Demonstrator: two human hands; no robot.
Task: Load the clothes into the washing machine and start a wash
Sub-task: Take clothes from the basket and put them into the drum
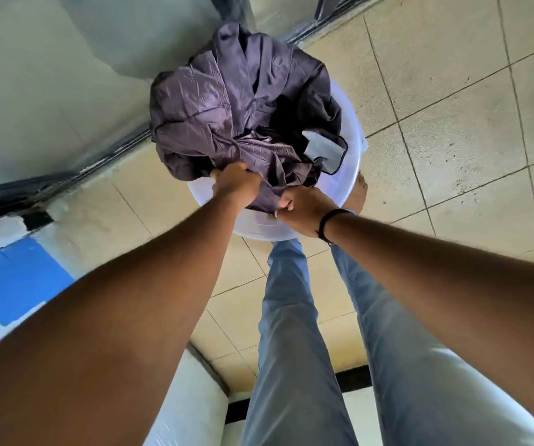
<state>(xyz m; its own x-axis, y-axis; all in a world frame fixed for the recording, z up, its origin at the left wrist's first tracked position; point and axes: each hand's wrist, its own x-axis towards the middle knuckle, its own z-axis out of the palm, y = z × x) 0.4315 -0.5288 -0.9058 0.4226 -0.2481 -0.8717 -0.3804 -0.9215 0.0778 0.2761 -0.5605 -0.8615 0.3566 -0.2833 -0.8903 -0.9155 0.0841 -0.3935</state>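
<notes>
A pile of dark purple clothes [227, 104] fills a white plastic basin [349, 175] that stands on the tiled floor in front of my legs. My left hand [235, 185] grips the near left side of the cloth, fingers curled into the fabric at the basin's rim. My right hand [304, 207], with a black band on its wrist, grips the near edge of the same cloth beside it. The heap hides the inside of the basin. No washing machine door or controls are plainly in view.
Beige floor tiles [452, 123] spread to the right and behind the basin. A pale wall [49, 75] with a dark sliding-door track [114, 149] runs along the left. A white and blue surface [11, 284] lies at lower left. My foot [360, 188] shows beside the basin.
</notes>
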